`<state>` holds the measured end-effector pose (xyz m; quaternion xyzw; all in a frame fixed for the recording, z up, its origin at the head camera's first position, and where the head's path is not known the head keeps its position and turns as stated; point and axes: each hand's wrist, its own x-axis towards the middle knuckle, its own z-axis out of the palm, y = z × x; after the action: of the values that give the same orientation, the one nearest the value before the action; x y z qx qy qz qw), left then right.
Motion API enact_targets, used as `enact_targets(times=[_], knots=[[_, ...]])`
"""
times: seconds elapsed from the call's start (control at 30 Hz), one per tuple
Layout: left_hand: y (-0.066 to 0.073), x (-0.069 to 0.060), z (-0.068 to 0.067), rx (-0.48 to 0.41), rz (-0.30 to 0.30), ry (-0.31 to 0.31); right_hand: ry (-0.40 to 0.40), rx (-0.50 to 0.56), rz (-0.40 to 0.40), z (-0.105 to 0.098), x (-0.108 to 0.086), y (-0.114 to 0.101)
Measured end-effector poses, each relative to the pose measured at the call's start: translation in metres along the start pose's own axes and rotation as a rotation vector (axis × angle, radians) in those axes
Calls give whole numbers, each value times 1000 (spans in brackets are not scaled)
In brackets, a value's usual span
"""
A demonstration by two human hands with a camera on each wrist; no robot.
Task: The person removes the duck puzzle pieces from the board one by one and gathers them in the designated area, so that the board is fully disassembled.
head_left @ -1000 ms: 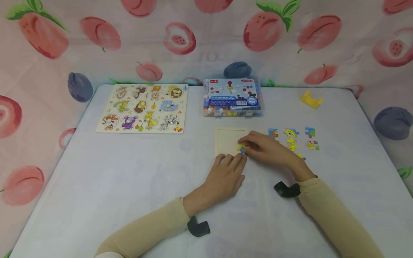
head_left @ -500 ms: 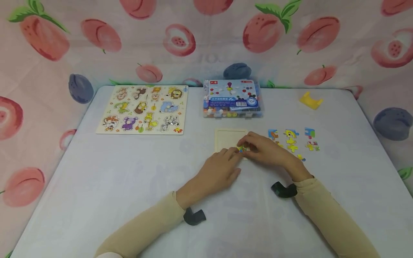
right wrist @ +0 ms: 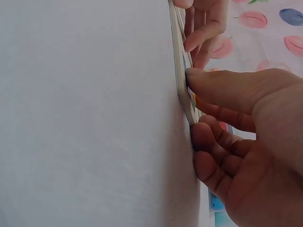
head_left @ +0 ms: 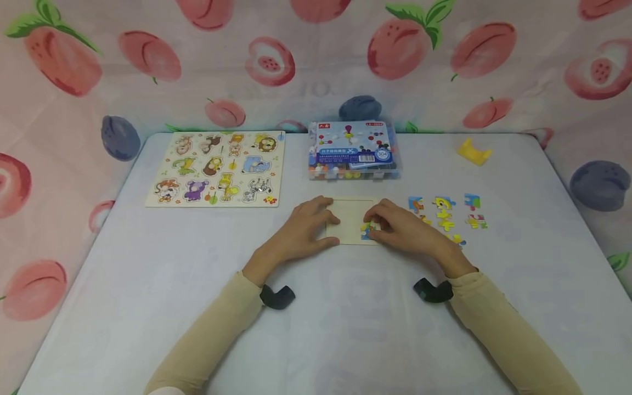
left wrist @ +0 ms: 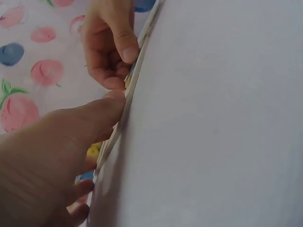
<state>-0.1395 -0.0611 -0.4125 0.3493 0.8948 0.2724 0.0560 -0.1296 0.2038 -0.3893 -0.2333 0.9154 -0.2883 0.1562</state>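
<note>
A small pale wooden puzzle tray (head_left: pixel 348 220) lies on the table between both hands. My left hand (head_left: pixel 307 230) holds it by its left end, thumb at the near edge and fingers toward the far edge. In the tray's near right corner sit colourful jigsaw pieces (head_left: pixel 366 230), partly covered by my right hand (head_left: pixel 405 227). That hand's thumb and index finger pinch at these pieces. In the right wrist view its thumb (right wrist: pixel 227 85) lies over the tray's face, while other fingers curl against the tray's edge. Loose jigsaw pieces (head_left: pixel 444 203) lie to the right.
An animal puzzle board (head_left: pixel 232 189) lies at the back left. A clear plastic box (head_left: pixel 353 151) with a blue label stands at the back middle. A yellow plastic piece (head_left: pixel 474 152) sits at the back right. A fruit-print cloth (head_left: pixel 316 66) hangs behind the table.
My left hand has moved left and away from the jigsaw pieces in the corner to the tray's left end. The right hand has stayed at the tray's right side.
</note>
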Motion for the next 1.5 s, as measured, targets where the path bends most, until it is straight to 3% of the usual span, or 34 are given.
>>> enact_targets(times=[0.33, 0.6, 0.9, 1.2, 1.5], knots=[[-8, -2, 5, -21, 32, 21, -5, 115, -44, -1, 3, 1], [-8, -1, 6, -35, 39, 32, -22, 199, -16, -4, 1, 3], [-10, -2, 9, -36, 33, 24, -52, 193, -18, -20, -12, 16], [-9, -3, 9, -37, 41, 23, -166, 185, 41, -36, -24, 31], [-9, -2, 9, -28, 48, 30, -164, 187, 73, -50, -37, 44]])
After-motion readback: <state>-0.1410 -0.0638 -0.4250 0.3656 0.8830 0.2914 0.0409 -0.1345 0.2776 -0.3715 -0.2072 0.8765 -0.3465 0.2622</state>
